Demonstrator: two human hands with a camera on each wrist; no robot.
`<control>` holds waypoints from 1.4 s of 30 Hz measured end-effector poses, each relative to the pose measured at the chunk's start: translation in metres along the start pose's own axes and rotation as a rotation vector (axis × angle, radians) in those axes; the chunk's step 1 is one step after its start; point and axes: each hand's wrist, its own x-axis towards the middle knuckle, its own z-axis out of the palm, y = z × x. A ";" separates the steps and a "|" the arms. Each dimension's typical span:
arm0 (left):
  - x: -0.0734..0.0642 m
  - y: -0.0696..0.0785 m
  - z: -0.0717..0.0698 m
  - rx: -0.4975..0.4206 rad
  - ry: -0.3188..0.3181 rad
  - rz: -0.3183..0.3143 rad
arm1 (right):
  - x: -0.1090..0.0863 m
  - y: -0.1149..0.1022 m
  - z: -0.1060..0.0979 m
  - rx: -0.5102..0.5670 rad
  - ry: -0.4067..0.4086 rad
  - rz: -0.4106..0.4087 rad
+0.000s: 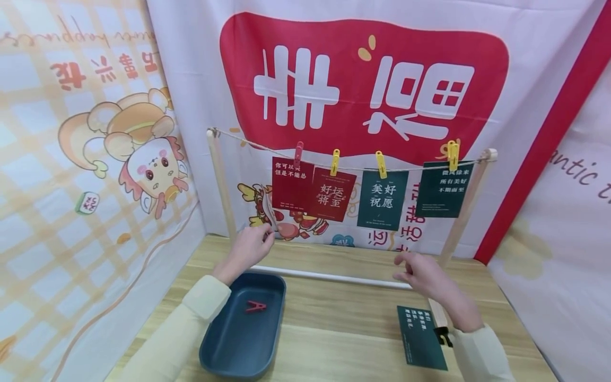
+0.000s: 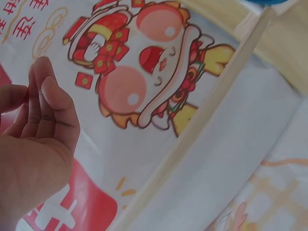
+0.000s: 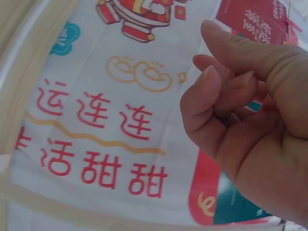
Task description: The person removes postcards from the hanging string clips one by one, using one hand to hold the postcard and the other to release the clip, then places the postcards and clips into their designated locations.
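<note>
Four cards hang from a string (image 1: 258, 144): a red card (image 1: 288, 188) under a red clothespin (image 1: 299, 153), a second red card (image 1: 329, 199), a green card (image 1: 382, 204) and another green card (image 1: 441, 193), these three under yellow clothespins (image 1: 381, 163). My left hand (image 1: 248, 249) hovers just below and left of the first red card, fingers loosely bent and holding nothing. Below the green cards, my right hand (image 1: 427, 273) is raised in the air with loosely curled fingers, also holding nothing. The left wrist view shows the left hand (image 2: 43, 130) against the printed cloth.
A wooden frame (image 1: 223, 185) carries the string. On the table, a dark blue tray (image 1: 238, 342) holds a red clothespin (image 1: 256, 306). Another green card (image 1: 420, 342) lies at the right, beside a black clip (image 1: 445, 337). A white rod (image 1: 334, 278) runs across behind the tray.
</note>
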 end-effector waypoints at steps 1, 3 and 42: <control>0.002 0.002 -0.003 0.001 -0.004 -0.006 | 0.002 -0.003 -0.002 -0.003 -0.002 -0.008; 0.007 0.005 -0.009 -0.004 -0.017 -0.005 | 0.005 -0.010 -0.005 -0.003 -0.017 -0.007; 0.097 0.054 -0.104 -0.039 0.157 0.112 | 0.055 -0.085 -0.031 -0.014 0.026 -0.175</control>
